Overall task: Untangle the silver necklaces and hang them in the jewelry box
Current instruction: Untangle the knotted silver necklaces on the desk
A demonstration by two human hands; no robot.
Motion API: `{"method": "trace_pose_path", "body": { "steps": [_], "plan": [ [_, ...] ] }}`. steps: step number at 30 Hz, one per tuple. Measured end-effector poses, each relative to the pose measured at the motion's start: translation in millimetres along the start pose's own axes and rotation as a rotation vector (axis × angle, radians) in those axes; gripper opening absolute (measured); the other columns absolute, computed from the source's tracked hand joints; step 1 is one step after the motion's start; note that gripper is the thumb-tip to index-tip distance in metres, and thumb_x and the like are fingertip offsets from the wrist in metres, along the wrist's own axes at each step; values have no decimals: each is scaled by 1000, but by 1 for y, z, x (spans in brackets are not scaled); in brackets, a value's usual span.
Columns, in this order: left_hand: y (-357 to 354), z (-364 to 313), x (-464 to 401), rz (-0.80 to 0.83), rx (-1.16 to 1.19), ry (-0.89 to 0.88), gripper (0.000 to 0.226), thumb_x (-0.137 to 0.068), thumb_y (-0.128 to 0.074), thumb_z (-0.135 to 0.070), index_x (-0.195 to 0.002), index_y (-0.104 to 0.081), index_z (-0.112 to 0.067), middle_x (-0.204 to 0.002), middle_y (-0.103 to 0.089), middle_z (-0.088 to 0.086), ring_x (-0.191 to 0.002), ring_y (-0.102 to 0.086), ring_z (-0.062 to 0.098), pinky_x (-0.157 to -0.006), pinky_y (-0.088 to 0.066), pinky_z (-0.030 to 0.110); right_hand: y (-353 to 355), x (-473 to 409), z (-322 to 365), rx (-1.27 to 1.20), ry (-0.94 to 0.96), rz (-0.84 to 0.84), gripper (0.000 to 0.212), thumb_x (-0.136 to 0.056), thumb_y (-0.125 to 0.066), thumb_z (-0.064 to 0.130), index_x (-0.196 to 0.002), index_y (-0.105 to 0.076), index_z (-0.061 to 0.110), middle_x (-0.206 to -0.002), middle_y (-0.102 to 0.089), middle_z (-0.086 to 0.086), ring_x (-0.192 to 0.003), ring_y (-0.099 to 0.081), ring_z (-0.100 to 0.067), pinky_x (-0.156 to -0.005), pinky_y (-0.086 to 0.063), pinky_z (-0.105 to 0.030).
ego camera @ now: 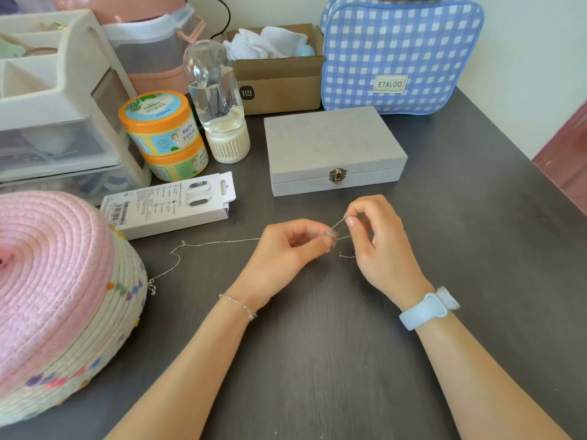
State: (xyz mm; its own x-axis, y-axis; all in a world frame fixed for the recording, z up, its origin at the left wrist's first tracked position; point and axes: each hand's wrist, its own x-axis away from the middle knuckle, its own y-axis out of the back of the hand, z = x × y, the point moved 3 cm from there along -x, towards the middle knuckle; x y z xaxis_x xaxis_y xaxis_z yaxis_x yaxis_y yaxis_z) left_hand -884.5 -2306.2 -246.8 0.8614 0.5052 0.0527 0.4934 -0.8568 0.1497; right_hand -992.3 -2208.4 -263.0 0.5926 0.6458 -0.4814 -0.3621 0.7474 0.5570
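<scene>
While both the left hand (287, 246) and right hand (378, 239) pinch thin silver necklaces (333, 233), the grey velvety jewelry box (333, 147) sits latched.

Silver necklaces (333, 235): thin chains, knotted together in a small tangle above the dark tabletop, two strands stretched up and to the right from the knot. One loose chain trailing left across the table, bending down to a clasp end near the woven basket. Jewelry box (333, 150): grey, rectangular, lid closed, metal latch in front, flat just behind the tangle.
</scene>
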Motion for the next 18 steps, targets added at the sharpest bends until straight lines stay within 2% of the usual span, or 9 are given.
{"method": "trace_pose_path", "body": {
  "steps": [4,6,10,13,18],
  "plan": [
    [5,1,5,93,-23,54,13,-85,-62,-5,-80,-68,-16,-76,-67,-5,-74,-60,2,-75,-45,9,-6,2,2,153,-11,88,10,-84,-43,18,-82,-53,19,-74,-42,23,-78,-36,-10,-69,-17,-28],
    [6,2,4,80,-14,42,14,-84,-62,-4,-80,-68,-17,-77,-67,-2,-75,-59,4,-76,-45,12,-5,2,1,179,-34,88,9,-86,-46,17,-82,-54,20,-74,-43,24,-82,-36,-9,-67,-14,-27],
    [7,5,3,-2,11,12,14,-84,-63,-5,-79,-68,-17,-72,-66,-7,-72,-59,4,-74,-46,12,-1,3,4,126,-65,1,15,-85,-48,21,-93,-60,20,-95,-50,17,-94,-39,-5,-75,-19,-25],
    [7,8,2,-99,51,-11,14,-84,-63,-6,-78,-68,-18,-66,-65,-11,-67,-58,1,-70,-47,12,-1,6,16,25,41,-39,17,-83,-48,25,-89,-62,17,-91,-51,13,-92,-46,-7,-80,-30,-25],
    [6,10,2,-153,47,-31,14,-83,-64,-8,-75,-69,-18,-69,-67,-4,-70,-61,11,-77,-51,30,-4,8,20,75,125,-31,16,-81,-51,27,-82,-63,16,-85,-54,9,-87,-46,-9,-77,-27,-26]
  ]
}}
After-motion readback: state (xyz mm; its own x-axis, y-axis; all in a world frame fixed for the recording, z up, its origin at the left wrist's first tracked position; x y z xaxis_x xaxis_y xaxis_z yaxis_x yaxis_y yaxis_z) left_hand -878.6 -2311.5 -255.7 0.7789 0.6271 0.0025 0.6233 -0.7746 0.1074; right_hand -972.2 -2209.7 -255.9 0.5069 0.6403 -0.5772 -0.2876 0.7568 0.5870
